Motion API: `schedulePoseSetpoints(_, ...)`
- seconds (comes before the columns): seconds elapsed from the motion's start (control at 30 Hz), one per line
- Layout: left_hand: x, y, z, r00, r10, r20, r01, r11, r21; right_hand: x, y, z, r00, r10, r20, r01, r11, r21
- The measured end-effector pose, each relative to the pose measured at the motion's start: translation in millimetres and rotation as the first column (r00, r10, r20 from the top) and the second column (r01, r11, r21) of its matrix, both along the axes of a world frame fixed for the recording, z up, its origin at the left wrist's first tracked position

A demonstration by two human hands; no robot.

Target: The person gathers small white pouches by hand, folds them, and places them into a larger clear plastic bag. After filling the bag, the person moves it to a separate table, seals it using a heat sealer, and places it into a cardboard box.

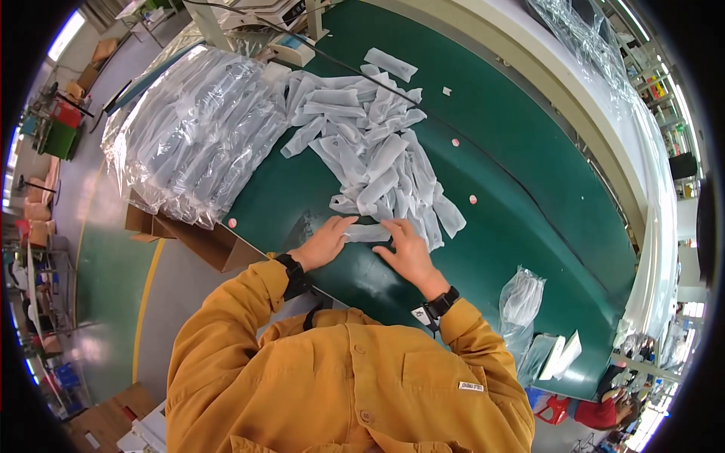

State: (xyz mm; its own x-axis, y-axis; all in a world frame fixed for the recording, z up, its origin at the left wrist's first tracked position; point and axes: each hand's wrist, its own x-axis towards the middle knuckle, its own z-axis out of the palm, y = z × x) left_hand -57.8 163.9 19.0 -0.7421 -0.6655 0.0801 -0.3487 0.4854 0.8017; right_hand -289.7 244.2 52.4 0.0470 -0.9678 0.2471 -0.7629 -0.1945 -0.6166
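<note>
A slim frosted white pouch (367, 232) lies crosswise on the green table in front of me, between my hands. My left hand (323, 243) reaches its left end, fingers stretched out and fingertips at the edge. At the other end is my right hand (410, 255), with thumb and fingers spread apart around the pouch's corner. Neither hand visibly closes on it. Just beyond my fingertips spreads a loose heap of similar pouches (377, 162). What the pouches contain is too cloudy to make out.
A large clear bag packed with pouches (196, 128) stands at the left, above an open cardboard box (219, 245). A black cable (513, 177) crosses the green table (521, 249). Another clear bag (521, 302) lies at the right. A pale frame (581, 121) runs along the far side.
</note>
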Motion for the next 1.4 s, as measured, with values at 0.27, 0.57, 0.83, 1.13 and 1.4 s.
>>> schedulePoseSetpoints(0.27,21.7,14.1,0.0,0.977,0.130,-0.170,0.001,0.790,0.613,18.6,14.0,2.0,0.891,-0.161,0.425,0.040,0.959,0.281)
schedulePoseSetpoints(0.57,33.1,17.9,16.1,0.953,-0.133,-0.272,0.283,0.711,0.643,38.3,18.5,70.2,0.891,-0.161,0.423,-0.025,0.915,0.402)
schedulePoseSetpoints(0.83,29.0,24.6,41.6,0.908,-0.032,-0.417,0.379,0.484,0.789,52.3,-13.3,67.1,0.858,-0.110,0.502,-0.027,0.966,0.258)
schedulePoseSetpoints(1.13,78.9,35.9,27.1,0.995,-0.020,-0.101,0.078,0.786,0.613,83.3,-110.2,-23.5,0.726,0.287,-0.625,-0.281,0.953,0.112)
schedulePoseSetpoints(1.4,95.8,39.2,16.3,0.989,-0.034,-0.144,0.074,0.957,0.282,85.8,-74.8,22.3,0.885,-0.230,0.406,0.142,0.961,0.236)
